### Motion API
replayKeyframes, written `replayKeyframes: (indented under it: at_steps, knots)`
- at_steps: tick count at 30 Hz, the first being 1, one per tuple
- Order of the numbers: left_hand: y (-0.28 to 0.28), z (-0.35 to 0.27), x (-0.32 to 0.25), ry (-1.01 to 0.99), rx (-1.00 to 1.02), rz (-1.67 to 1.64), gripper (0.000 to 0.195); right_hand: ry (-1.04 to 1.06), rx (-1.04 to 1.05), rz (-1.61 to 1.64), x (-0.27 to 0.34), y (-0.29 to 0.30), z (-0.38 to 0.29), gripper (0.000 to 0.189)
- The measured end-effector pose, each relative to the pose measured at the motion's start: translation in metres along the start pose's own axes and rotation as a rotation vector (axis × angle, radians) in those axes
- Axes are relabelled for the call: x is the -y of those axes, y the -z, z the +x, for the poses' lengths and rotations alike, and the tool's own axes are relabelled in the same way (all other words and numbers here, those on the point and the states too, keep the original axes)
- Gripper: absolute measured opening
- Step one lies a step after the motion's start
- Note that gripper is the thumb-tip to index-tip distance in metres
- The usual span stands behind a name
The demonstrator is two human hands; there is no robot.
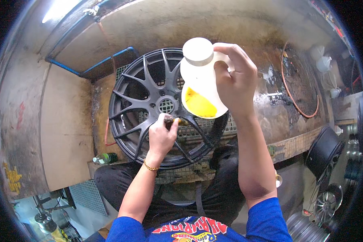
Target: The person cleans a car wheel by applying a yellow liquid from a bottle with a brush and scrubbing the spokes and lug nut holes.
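Observation:
A dark grey multi-spoke alloy wheel (148,79) lies face up before me on a plastic grate (187,131). Its lower-right spokes look darker and wet. Raised over the wheel's right part, my right hand (239,75) grips the handle of a white plastic jug (199,72) with a round white cap. A yellow patch shows on the jug's lower part; whether it is liquid inside cannot be made out. Near the hub, my left hand (162,136) pinches a small brown-and-yellow tool (170,120), perhaps a brush, its far end over a spoke.
A green bottle (106,158) lies at the bench's near left edge. An orange hose (286,81) loops on the stained bench at right. Blue piping (106,62) runs along the back left. Several wheels (325,151) stand at lower right; white containers (323,63) sit at far right.

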State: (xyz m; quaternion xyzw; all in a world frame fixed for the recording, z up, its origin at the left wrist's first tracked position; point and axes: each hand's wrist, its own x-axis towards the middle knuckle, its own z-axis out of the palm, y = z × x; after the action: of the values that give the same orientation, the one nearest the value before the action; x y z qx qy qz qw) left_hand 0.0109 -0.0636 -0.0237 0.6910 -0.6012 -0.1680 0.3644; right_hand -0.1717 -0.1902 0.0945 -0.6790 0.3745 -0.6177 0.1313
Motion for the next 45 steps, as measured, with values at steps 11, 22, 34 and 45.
replayKeyframes:
  at_steps: [11, 22, 34, 45]
  knots:
    - [-0.001, -0.009, -0.01, 0.125, -0.055, -0.107, 0.023, 0.009, -0.006, 0.028, -0.001, -0.002, -0.002, 0.028]
    - [-0.002, 0.01, 0.02, 0.072, -0.127, 0.111, 0.03, 0.045, -0.026, 0.036, -0.005, -0.002, 0.0, 0.026]
    - [0.027, 0.009, 0.006, 0.092, -0.095, -0.197, 0.015, -0.025, -0.016, 0.036, -0.003, 0.003, -0.001, 0.028]
    - [-0.014, 0.015, 0.048, 0.125, -0.113, -0.098, 0.016, -0.028, -0.036, 0.046, -0.002, 0.003, 0.002, 0.028]
